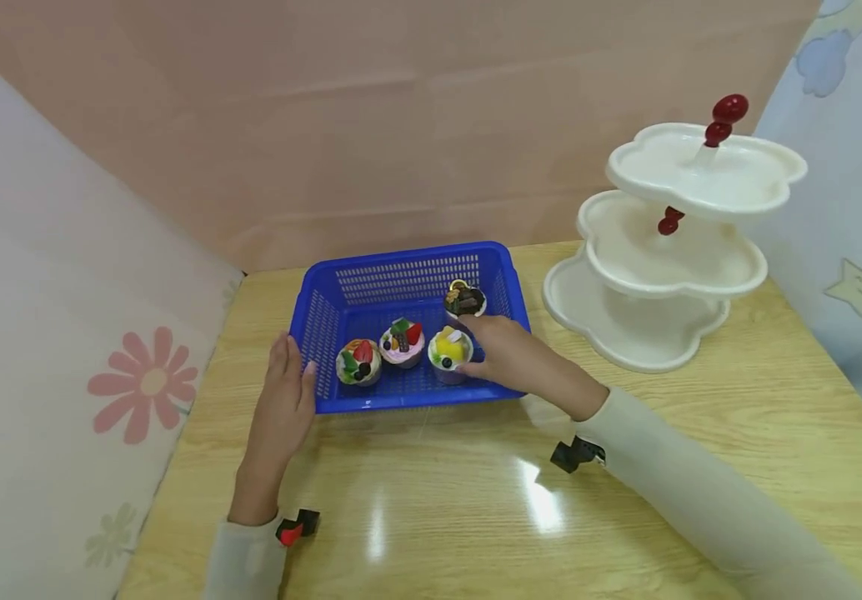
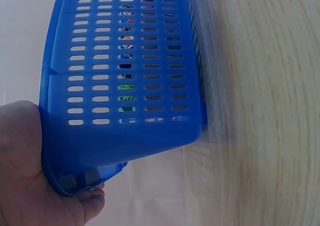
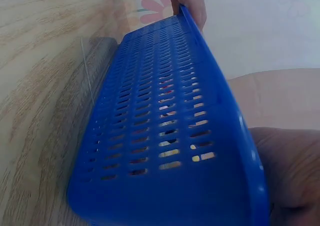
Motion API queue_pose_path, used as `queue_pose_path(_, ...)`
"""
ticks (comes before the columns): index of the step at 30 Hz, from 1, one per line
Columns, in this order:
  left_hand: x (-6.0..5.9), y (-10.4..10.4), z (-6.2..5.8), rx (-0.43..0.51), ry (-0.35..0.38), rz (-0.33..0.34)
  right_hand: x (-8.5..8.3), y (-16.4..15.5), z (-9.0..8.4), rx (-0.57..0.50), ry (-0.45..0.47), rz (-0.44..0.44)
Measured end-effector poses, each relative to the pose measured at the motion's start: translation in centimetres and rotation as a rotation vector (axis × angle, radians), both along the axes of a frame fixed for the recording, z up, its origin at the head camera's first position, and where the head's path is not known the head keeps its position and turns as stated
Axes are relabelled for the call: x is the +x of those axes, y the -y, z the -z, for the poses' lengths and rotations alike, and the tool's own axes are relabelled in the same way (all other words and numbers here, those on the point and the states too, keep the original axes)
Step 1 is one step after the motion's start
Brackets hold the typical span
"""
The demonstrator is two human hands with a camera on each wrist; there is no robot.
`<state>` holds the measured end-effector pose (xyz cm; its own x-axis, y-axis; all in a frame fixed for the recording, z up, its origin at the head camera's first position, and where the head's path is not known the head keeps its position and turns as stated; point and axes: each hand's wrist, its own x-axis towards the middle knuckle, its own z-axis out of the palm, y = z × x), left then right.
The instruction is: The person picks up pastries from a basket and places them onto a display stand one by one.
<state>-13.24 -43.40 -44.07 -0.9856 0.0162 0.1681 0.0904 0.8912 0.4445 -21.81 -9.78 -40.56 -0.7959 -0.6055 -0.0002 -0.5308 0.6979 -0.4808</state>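
Note:
A blue perforated plastic basket (image 1: 412, 406) holds several toy cupcakes. Toward its left lies a cupcake with strawberry and dark berries (image 1: 359, 362), beside a pink-creamed cupcake (image 1: 403, 342). A yellow-topped cupcake (image 1: 449, 350) is right of them, and a chocolate-topped cupcake (image 1: 465, 302) sits behind it. The left hand (image 1: 281, 408) holds the basket's left rim, fingertips showing past the corner in the left wrist view. Over the right rim, the right hand (image 1: 509, 354) reaches in, thumb beside the yellow-topped cupcake and forefinger near the chocolate-topped one. Its fingertips are hidden in the right wrist view.
A white three-tier stand (image 1: 674, 242) with scalloped trays and red knobs is at the back right of the wooden table (image 1: 431, 500). Behind the table hangs a pinkish backdrop (image 1: 401, 125); a flower-patterned white cloth (image 1: 63, 333) borders the left side.

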Motion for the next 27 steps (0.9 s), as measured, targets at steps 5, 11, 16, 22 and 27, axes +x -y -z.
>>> queue_pose_path(5, 0.1, -0.2, 0.0, -0.021, 0.009, -0.007, -0.5, 0.9, 0.5, 0.079, 0.048, 0.009)
queue_pose_path(11, 0.0, -0.3, -0.3, -0.009, -0.01, -0.003, -0.9, 1.8, 1.0, 0.166, 0.041, 0.043)
queue_pose_path(16, 0.2, -0.3, 0.1, -0.003, 0.006, -0.016, -1.0, 2.1, 1.8, 0.175, 0.011, 0.03)
queue_pose_path(22, 0.3, -0.4, 0.1, 0.013, -0.003, -0.013, -1.0, 2.2, 2.0, 0.138, 0.001, 0.03)
queue_pose_path(27, 0.1, -0.4, 0.0, 0.009, -0.018, -0.011, -1.3, 2.3, 2.0, 0.105, 0.018, 0.036)
